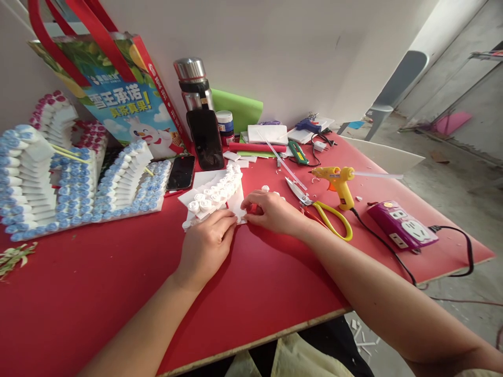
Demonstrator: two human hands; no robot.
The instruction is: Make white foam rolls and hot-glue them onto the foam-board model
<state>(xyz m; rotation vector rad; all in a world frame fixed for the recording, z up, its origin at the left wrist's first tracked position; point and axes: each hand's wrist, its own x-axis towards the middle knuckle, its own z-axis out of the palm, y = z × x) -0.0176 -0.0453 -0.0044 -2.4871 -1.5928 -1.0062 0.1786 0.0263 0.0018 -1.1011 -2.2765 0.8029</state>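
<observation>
The left hand is pinching the near edge of the white foam piece, and the right hand is pinching its right corner. So both hands are gripping it, not letting go. The piece is lying on the red table, in the middle, just past the fingers. Little white rolls are sitting in rows on top of it. It looks like the hands are pressing and holding the piece flat while the rolls are sticking on. A next move is calling for gentle, steady fingers, so no roll is knocked off. The yellow glue gun is standing near on the right, next to the scissors and a purple power strip. Far on the left, a bag is showing a white cartoon figure and yellow writing, "雪王承诺". The smaller words are too tiny to read.
</observation>
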